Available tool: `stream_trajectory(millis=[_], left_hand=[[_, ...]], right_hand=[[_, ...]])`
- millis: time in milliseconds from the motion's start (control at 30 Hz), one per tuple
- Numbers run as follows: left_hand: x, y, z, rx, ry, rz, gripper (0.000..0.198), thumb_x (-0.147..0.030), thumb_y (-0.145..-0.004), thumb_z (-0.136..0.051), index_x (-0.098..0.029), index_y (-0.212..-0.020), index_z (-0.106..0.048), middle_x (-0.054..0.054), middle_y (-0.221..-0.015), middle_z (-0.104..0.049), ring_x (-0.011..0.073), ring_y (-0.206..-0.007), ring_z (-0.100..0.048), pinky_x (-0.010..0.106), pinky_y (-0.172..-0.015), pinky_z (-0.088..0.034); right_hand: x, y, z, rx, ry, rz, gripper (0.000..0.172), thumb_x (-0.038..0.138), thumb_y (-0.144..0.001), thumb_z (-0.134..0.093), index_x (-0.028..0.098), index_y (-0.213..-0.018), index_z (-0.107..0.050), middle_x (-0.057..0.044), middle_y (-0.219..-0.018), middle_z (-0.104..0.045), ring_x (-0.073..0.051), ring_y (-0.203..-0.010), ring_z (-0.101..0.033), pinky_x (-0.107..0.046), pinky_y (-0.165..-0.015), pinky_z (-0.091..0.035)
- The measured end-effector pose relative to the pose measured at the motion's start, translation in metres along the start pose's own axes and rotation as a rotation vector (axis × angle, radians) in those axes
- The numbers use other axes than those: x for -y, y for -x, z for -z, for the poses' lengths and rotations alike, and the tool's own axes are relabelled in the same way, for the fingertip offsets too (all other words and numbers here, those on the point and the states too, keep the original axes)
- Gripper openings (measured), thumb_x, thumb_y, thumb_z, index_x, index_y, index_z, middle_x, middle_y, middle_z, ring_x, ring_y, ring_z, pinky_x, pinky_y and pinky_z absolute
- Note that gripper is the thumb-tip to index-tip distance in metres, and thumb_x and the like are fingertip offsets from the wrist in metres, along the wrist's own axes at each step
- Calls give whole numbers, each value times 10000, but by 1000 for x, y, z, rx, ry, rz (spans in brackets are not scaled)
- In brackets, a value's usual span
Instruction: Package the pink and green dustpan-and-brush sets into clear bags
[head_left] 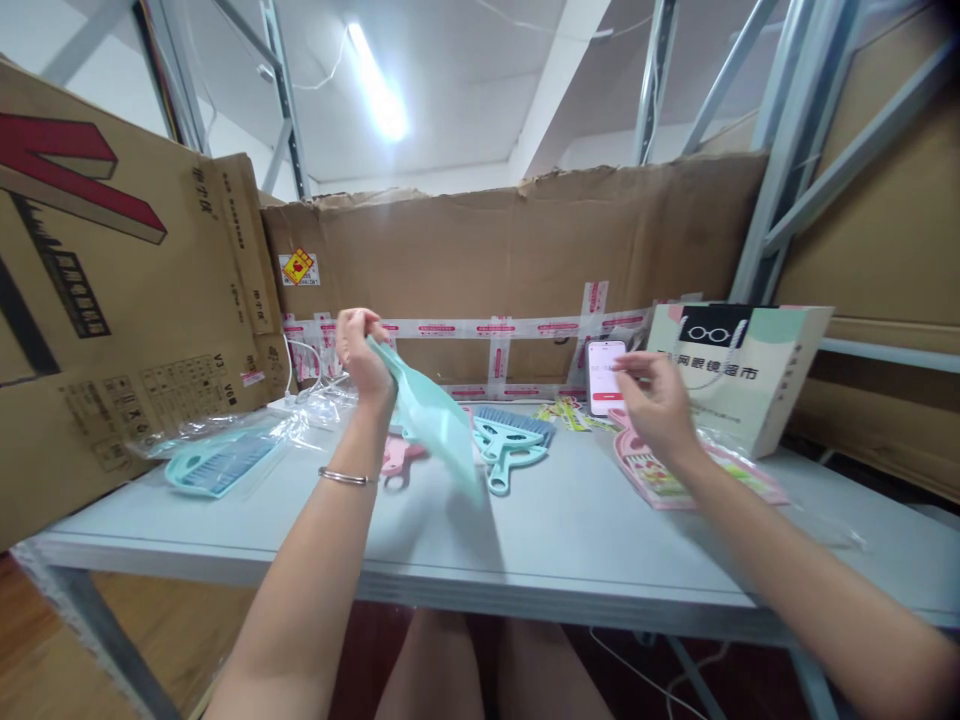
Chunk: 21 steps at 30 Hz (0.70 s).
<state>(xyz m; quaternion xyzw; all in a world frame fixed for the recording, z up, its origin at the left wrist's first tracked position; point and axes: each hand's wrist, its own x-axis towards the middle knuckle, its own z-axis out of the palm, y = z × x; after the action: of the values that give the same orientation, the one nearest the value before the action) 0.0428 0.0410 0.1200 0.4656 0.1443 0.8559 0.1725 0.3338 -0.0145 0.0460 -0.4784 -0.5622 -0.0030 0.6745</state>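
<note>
My left hand is raised above the grey table and closed on the handle of a mint-green dustpan, which hangs tilted down to the right and looks motion-blurred. My right hand hovers over a pink dustpan in clear wrap, fingers loosely curled, holding nothing I can see. A mint-green hand brush lies flat between the hands. Behind my left wrist, a pink piece sits on the table.
Another mint brush in plastic wrap lies at the left. A phone leans on the taped cardboard back wall. A paper bag stands at the right. A large carton flanks the left. Small packets lie near the phone.
</note>
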Motion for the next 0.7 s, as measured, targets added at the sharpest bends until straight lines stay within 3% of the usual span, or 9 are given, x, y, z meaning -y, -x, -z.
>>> stream_trajectory(millis=[133,200,267,333,433,500,567,700], left_hand=[[-1,22,-38,251,368,435,373,-314,-890,-297,-193,-547,-380,-73,-420,-188,77,-374,-239,219,-485,-309],[2,39,-49,330,438,526,412,-371,-895,-306,-189,-527,-342,-74,-421,-178,67,-373,-230,212,-475,-308],[8,55,-52,386,445,566,429,-405,-888,-329,-186,-519,-313,-75,-427,-172,60,-375,-234,207,-479,-322],[14,67,-47,457,374,577,400,-394,-867,-395,-180,-533,-343,-71,-443,-238,53,-400,-298,201,-519,-362],[19,74,-27,635,138,629,184,-353,-797,-552,-182,-733,-528,-35,-670,-529,68,-622,-515,205,-653,-423],[19,74,-11,781,-32,746,268,-364,-752,-622,-211,-964,-560,10,-978,-600,116,-845,-571,233,-736,-443],[19,72,3,935,-130,886,399,-380,-731,-648,-212,-1077,-546,57,-1132,-579,166,-961,-568,274,-784,-454],[19,66,18,1148,-143,979,396,-349,-724,-658,-174,-1074,-599,89,-1052,-639,196,-915,-605,310,-796,-466]], right_hand=[[27,7,-49,561,-296,-228,306,426,-729,-582,222,-956,-554,-46,-986,-609,-173,-897,-560,-323,-802,-440],[35,13,-65,831,-443,-370,361,475,-714,-599,223,-971,-570,-36,-982,-623,-162,-870,-573,-293,-760,-452],[38,19,-72,994,-549,-493,386,494,-659,-651,204,-906,-589,-17,-855,-635,-141,-745,-581,-256,-654,-453],[34,23,-72,1017,-576,-552,367,492,-606,-699,185,-768,-580,24,-679,-591,-101,-585,-534,-218,-538,-410],[23,25,-68,859,-526,-511,378,500,-588,-712,176,-639,-523,65,-562,-503,-62,-487,-445,-189,-465,-341],[16,25,-67,709,-498,-495,395,516,-569,-716,183,-647,-518,67,-569,-509,-67,-495,-445,-193,-467,-343],[11,24,-68,649,-473,-503,407,534,-559,-715,194,-686,-530,56,-603,-547,-86,-522,-477,-207,-484,-369],[0,18,-69,733,-379,-457,458,634,-710,-514,196,-816,-596,-21,-746,-640,-159,-668,-579,-285,-602,-456]])
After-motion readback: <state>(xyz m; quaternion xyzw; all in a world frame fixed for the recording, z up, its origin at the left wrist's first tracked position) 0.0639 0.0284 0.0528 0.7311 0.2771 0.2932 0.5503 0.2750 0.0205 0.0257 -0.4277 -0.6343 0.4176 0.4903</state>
